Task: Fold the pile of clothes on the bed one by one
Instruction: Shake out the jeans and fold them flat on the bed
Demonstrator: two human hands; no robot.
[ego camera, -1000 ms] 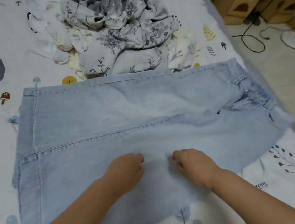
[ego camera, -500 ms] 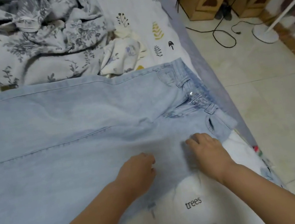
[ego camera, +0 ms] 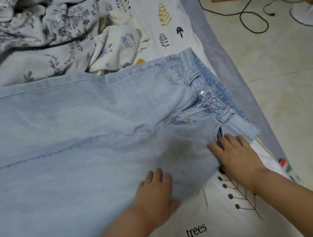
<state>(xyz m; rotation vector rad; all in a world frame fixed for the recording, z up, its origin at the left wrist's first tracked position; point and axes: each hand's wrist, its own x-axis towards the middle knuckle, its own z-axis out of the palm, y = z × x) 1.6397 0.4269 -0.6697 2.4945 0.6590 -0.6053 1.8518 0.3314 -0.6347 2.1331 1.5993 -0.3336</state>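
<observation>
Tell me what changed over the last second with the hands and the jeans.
Both hands slid along the jeans toward the waistband end. The right hand went from mid-leg to the pocket near the waistband, fingers spread flat; the left hand followed, now resting on the near edge of the denim. Nothing was picked up or let go. The jeans stayed spread flat on the bed, and the floral pile behind them is untouched.

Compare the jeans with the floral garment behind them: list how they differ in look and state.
The jeans are plain light-blue denim; the floral garment is pale grey with a dark flower print. The jeans lie spread flat; the floral garment sits crumpled in a heap. The left hand and right hand rest on the jeans; neither touches the floral garment. Both lie on the bed.
</observation>
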